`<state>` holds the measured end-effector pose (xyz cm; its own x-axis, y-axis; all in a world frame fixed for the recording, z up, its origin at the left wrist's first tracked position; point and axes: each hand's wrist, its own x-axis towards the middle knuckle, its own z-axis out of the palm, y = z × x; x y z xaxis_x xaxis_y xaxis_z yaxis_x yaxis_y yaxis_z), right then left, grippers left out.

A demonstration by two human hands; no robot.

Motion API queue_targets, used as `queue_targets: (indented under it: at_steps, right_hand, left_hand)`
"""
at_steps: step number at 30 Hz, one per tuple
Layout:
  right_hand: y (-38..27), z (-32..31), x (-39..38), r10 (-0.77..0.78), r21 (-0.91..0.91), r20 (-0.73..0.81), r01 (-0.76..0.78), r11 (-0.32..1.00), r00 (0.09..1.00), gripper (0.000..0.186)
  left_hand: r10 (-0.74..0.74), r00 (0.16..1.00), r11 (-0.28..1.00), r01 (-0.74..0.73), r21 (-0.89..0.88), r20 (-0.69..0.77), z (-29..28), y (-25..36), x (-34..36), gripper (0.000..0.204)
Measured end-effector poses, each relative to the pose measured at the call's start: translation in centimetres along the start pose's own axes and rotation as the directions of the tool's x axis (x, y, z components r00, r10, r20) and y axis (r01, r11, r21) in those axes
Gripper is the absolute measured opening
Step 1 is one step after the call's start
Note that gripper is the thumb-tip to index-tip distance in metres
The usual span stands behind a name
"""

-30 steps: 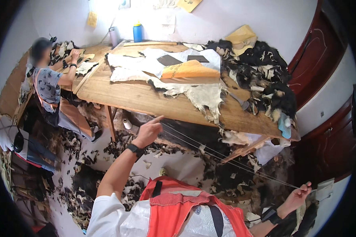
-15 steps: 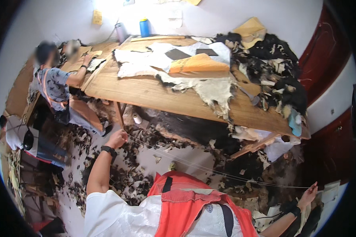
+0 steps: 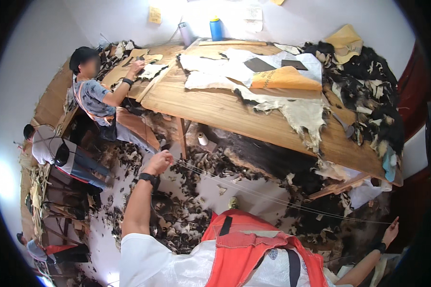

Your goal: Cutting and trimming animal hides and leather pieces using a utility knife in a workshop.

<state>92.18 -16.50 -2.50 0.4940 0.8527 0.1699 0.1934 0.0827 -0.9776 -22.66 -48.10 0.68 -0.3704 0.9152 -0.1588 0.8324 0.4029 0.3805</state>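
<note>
A thin pale thread stretches taut between my two hands, in front of my chest. My left hand is raised at the left with its fingers closed on one end of the thread. My right hand is far out at the lower right, fingers pinched on the other end. A spool of thread stands on the floor under the wooden table, near my left hand. I wear a white shirt and an orange vest.
The table bears pale hides, an orange piece, dark scraps and two bottles. A person works at a second table on the left. Scraps litter the floor. Other people sit at far left.
My left hand has pulled the thread leftward and lower, away from the table edge. My right hand has moved out further right. The view has shifted toward the table.
</note>
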Motion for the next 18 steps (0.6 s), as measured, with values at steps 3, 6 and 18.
queue_targets:
  at_steps: [3, 6, 18]
  right_hand:
    - [-1.2, -3.4, 1.3, -0.13, -0.622, 0.155, 0.199, 0.757, 0.979, 0.042]
    - [0.8, -3.2, 0.1, -0.365, -0.908, 0.236, 0.338, 0.247, 0.901, 0.044]
    - [-14.8, 27.3, -15.8, -0.064, 0.027, 0.01, 0.064, 0.998, 0.998, 0.031]
  left_hand:
    - [0.074, 0.997, 0.997, -0.075, -0.036, -0.024, 2.3, -0.2, 1.7, 0.009]
    - [-0.02, 0.996, 0.983, 0.004, -0.182, -0.086, 0.7, 0.5, 2.2, 0.008]
    - [0.278, 0.923, 0.685, 0.003, -0.728, 0.265, 1.8, 19.8, 4.9, 0.015]
